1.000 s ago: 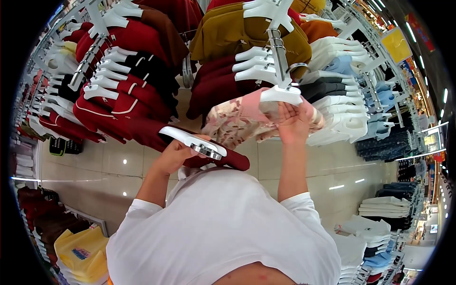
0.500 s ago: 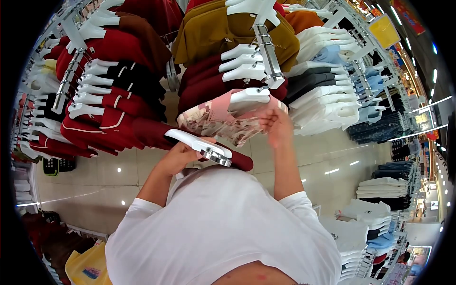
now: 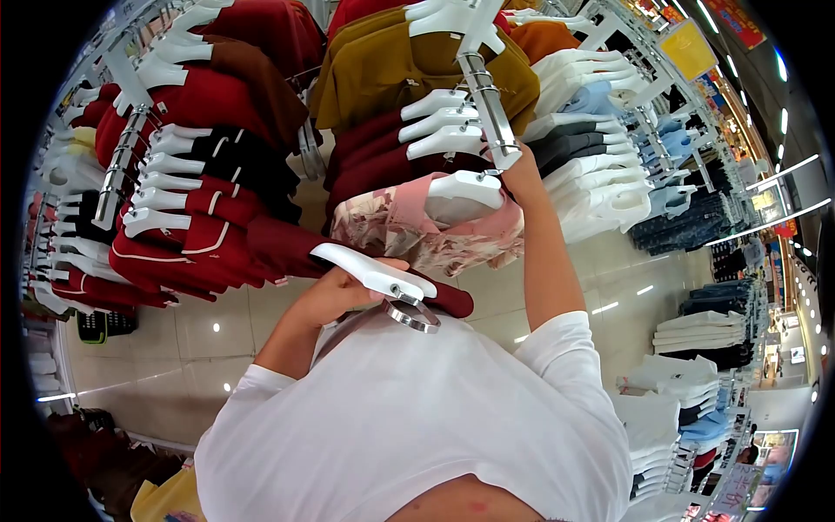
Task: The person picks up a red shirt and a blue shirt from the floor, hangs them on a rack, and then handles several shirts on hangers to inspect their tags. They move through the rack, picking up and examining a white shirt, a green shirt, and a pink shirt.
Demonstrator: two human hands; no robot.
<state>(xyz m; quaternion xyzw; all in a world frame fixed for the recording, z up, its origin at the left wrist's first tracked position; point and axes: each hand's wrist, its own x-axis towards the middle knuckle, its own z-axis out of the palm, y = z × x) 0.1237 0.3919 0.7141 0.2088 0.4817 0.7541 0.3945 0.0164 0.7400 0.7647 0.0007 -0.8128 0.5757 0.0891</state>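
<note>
My left hand is closed around a white hanger that carries a maroon garment. The hanger's broad metal hook points toward my shirt. My right hand is raised at the front end of the middle metal rail; its fingers are mostly hidden behind the rail, so their grip cannot be made out. Just left of that hand, a pink floral garment on a white hanger hangs at the rail's end. Behind it are several maroon garments on white hangers.
Mustard tops hang farther back on the middle rail. Red and black garments fill a rail on the left, white and grey ones the right. A dark basket stands on the tiled floor.
My right hand has moved up from the pink garment's side to the rail's end. The pink garment has turned to show more of its front. The left hand's hanger has tilted, swinging its hook.
</note>
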